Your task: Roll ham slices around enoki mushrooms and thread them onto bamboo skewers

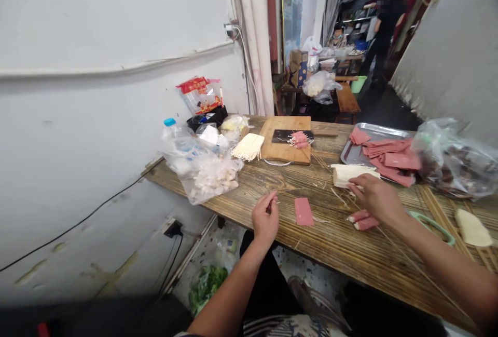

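Observation:
Over the table's near edge, my left hand [266,217] has its fingers pressed together; a thin pale bit shows at the tips, too small to name. My right hand [375,197] pinches at the bundle of enoki mushrooms [344,177], which lies on the wood. Between the hands a flat pink meat slice [304,211] lies with a few loose enoki strands beside it. Below my right hand are pink rolls [363,221] with white ends, partly hidden by it. Beyond, a metal tray [350,156] carries a pile of pink slices [392,152].
A cutting board [286,156] bears a dark blade [280,136] with skewered rolls [299,139] on it. Left of it are more enoki [249,147] and plastic bags [212,173]. Skewers, green-handled scissors [433,225] and a full bag [459,163] lie right. People are in the background.

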Demonstrator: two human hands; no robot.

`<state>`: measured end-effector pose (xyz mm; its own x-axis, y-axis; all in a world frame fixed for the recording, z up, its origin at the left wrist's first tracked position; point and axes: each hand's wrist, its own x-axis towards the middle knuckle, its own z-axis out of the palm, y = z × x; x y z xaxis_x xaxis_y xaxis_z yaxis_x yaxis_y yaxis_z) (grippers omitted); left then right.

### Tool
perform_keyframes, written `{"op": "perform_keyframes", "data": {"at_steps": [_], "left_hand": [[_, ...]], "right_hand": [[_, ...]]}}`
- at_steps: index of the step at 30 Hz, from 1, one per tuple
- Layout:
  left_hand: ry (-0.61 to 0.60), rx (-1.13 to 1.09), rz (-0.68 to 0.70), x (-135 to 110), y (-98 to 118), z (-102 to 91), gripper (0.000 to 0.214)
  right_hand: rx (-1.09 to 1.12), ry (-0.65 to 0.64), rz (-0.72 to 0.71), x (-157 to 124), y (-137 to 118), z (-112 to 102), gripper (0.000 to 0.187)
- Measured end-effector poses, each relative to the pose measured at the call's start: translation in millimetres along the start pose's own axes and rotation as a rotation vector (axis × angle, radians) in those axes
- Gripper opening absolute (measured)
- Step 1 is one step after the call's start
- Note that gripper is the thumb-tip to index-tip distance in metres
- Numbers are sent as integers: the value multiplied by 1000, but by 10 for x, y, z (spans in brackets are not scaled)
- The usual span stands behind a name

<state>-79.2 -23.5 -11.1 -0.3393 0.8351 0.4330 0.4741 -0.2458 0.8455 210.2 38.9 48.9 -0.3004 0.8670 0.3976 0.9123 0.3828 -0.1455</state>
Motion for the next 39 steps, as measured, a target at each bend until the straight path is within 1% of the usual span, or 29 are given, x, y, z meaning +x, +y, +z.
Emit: {"op": "perform_keyframes", "data": {"at_steps": [2,3,5,8,13,15,19,25,33,36,39], "left_hand": [[-12,14,15,-6,3,4,28],[-16,19,19,-7,0,5,28],[-16,27,25,-7,-11,5,29],[-18,46,33,-5,-21,1,29],[-30,57,42,-5,3,-5,28],[-31,61,46,-5,10,-5,28],[-29,56,53,-9,2,1,28],[-55,37,42,-15,-21,7,29],[-63,32,48,-26,-16,4,28],[-63,30,48,-27,-15,5,28],[-60,40,46,-28,-20,4,28]], "right_hand": [[-55,37,43,44,255,-44,32],[-71,47,31,50,331,-54,32],[-75,28,-41,46,393,-44,33],[-94,-35,-140,54,346,28,35],[-183,-82,-189,153,211,122,37],[-207,-97,-188,194,155,117,37],[-284,-179,-175,254,30,81,29],[-407,-293,-223,341,-99,68,23],[-431,-330,-222,397,-209,94,23],[-410,-314,-209,428,-187,112,21],[-372,-292,-193,450,-95,109,19]]}}
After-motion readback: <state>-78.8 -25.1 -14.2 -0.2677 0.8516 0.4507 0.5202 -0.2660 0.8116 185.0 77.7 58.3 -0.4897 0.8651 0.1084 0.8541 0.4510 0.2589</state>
